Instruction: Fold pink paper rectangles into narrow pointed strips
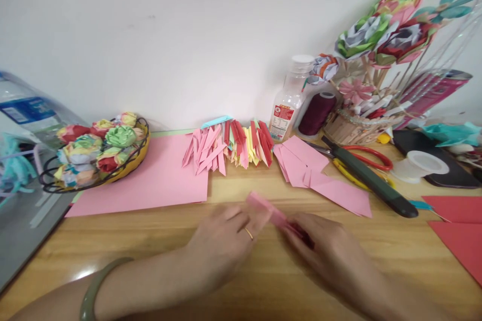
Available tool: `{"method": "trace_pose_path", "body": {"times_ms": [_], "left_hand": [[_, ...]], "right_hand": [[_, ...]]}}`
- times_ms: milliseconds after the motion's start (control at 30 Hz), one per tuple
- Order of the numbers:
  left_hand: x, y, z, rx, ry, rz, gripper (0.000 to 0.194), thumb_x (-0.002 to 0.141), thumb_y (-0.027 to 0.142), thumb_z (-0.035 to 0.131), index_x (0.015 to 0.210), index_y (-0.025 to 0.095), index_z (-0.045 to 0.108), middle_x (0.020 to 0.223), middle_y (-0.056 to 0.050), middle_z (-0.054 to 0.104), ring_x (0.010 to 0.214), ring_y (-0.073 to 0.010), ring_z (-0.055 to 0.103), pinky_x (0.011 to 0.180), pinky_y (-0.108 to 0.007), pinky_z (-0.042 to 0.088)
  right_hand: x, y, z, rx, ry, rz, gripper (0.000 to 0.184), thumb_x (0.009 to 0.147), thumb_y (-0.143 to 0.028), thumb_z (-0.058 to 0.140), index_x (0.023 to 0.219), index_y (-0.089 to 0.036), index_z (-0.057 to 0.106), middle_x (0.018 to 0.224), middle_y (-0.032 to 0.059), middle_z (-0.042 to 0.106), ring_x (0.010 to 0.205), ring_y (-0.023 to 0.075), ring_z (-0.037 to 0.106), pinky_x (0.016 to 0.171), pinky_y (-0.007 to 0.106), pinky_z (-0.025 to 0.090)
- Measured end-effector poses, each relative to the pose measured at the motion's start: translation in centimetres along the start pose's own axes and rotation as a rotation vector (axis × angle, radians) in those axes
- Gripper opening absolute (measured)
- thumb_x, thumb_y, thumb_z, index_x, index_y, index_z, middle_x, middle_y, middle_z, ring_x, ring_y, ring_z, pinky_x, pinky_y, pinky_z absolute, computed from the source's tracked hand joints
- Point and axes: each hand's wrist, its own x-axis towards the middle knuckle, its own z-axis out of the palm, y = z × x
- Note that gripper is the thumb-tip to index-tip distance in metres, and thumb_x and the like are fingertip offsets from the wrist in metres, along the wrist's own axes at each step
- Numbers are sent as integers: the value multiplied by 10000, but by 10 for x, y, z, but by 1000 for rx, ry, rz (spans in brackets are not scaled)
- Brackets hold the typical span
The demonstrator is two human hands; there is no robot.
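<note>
A folded strip of pink paper (277, 217) is held just above the wooden table, between my two hands. My left hand (226, 241), with a gold ring and a green bangle at the wrist, is closed at the strip's left part; motion blurs its fingers. From the other side, the thumb and fingers of my right hand (327, 243) pinch the right end. Beyond my hands lie pink paper rectangles (301, 160), loosely overlapping. A row of folded paper pieces (207, 150) in pink, red and yellow stands left of them.
At left, a basket (145, 145) of paper flowers rests on large pink sheets (165, 180). A clear bottle (288, 105), purple thread spool (318, 113) and flower-filled wooden pot (346, 128) line the wall. A utility knife (376, 180) lies by red-handled scissors (371, 155). Red paper (459, 241) lies far right.
</note>
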Motion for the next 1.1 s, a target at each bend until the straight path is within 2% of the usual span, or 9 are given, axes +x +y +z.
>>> {"method": "trace_pose_path", "body": {"times_ms": [100,200,433,533,667,767,867,1000,1100], "left_hand": [[3,1,5,-140,-42,11,304,902,172,411,1185,108,503,1035,-102,639,938,-217,572,787,-370,526],[4,0,9,-187,-60,-6,230,895,168,425,1050,134,592,1001,-80,655,890,-204,595,774,-357,531],[4,-10,14,-229,9,-21,308,870,89,374,1082,125,595,1095,-80,637,1006,-197,564,888,-360,487],[5,-11,14,-168,9,-51,304,870,85,392,1080,167,596,1082,-75,618,976,-210,544,814,-368,506],[2,-5,15,32,89,-42,218,898,136,432,1040,178,592,962,-69,602,843,-198,521,681,-322,492],[-2,1,15,121,164,40,203,900,133,443,1052,165,573,856,-44,587,733,-168,499,614,-287,457],[-3,3,15,130,161,143,212,910,116,397,1014,122,582,715,-26,557,645,-150,483,560,-274,441],[-1,-1,18,88,186,175,193,903,94,425,836,105,606,661,-23,557,677,-146,529,595,-265,468],[0,-5,22,86,196,155,179,902,95,452,805,110,602,692,-27,581,723,-142,549,634,-259,480]], "right_hand": [[0,-6,-2,86,-130,-182,109,885,-253,481,922,-198,567,845,35,620,748,151,571,638,260,429],[2,-11,-7,72,-196,-307,172,842,-268,549,997,-201,577,887,43,602,806,176,543,663,286,435],[8,1,-5,-72,-28,-418,261,888,-160,435,1115,-182,561,907,67,587,802,174,514,658,296,425],[11,7,-5,-54,31,-459,263,937,-154,346,1047,-165,585,869,59,600,771,150,532,653,264,432],[13,6,-6,-162,111,-540,330,960,-159,266,973,-147,595,789,53,600,705,154,528,616,276,418],[10,2,-5,-289,167,-578,352,955,-141,249,934,-129,600,767,64,604,689,171,519,592,304,400],[7,-2,-2,-336,182,-618,374,950,-121,232,910,-128,604,805,77,625,726,181,533,618,325,402],[9,0,3,-242,165,-553,266,943,-167,344,871,-159,600,844,57,638,800,183,550,684,330,422],[15,5,3,-142,150,-501,161,914,-186,444,906,-170,604,860,42,639,810,172,549,697,317,443]]}}
